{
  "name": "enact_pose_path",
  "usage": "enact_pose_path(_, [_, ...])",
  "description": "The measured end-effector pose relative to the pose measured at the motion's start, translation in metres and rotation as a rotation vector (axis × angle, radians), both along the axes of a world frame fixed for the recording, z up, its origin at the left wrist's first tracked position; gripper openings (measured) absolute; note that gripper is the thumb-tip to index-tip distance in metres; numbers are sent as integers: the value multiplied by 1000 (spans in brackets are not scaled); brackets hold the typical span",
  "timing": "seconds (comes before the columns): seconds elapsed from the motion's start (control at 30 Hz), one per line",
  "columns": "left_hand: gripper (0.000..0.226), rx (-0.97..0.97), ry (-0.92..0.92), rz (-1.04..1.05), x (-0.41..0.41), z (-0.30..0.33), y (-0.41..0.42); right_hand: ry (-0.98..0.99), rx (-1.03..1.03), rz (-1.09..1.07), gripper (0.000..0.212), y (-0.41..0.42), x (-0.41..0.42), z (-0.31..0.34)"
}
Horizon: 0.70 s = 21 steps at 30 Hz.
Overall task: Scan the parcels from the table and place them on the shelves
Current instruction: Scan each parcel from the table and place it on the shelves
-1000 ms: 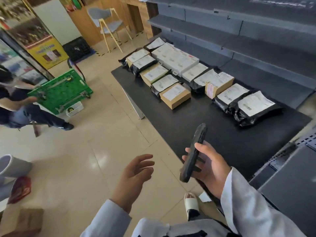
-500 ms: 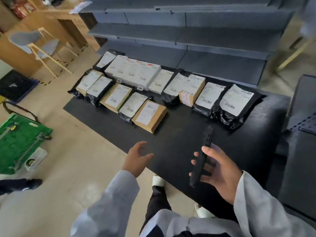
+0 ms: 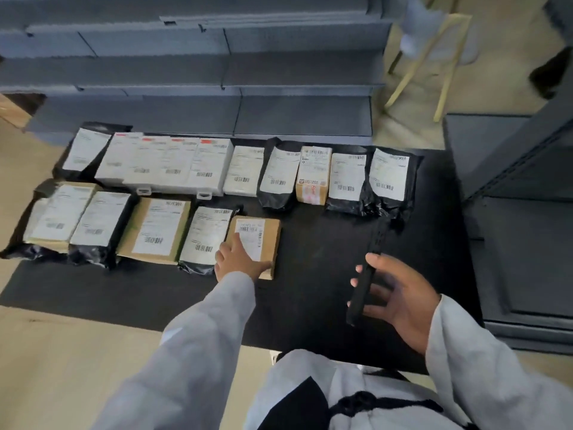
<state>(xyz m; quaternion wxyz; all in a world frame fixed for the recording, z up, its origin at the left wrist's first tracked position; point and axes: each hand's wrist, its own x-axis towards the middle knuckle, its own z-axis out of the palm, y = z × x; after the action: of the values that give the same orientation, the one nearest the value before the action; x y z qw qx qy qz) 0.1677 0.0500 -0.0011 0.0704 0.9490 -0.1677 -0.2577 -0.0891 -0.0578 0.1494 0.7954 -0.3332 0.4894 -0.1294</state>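
Black table point(image 3: 310, 293); brown box point(image 3: 269, 240), white barcoded label point(image 3: 251, 238); grey shelves point(image 3: 217, 72)

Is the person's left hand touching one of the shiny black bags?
No, the left hand rests on the brown cardboard box at the right end of the front row, beside a black bag.
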Motion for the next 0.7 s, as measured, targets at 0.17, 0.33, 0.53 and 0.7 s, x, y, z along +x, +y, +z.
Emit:
enact_pose_path(0.17, [112,51,11,-90,10,-7,-5,70,-59,-86,24,8,-10,4])
enact_pose_path(0.33, [121,121,38,-104,-2,-7,-14,52,-75,-166,18,2,-33,8])
enact_pose_path(0.53, [115,150,15,-284,-67,-7,-34,-40,-25,-244,14,-12,-66,1])
enact_pose_path(0.7, [116,147,94,-493,-135,-12,-36,45,87,-233,38,-11,-88,-19])
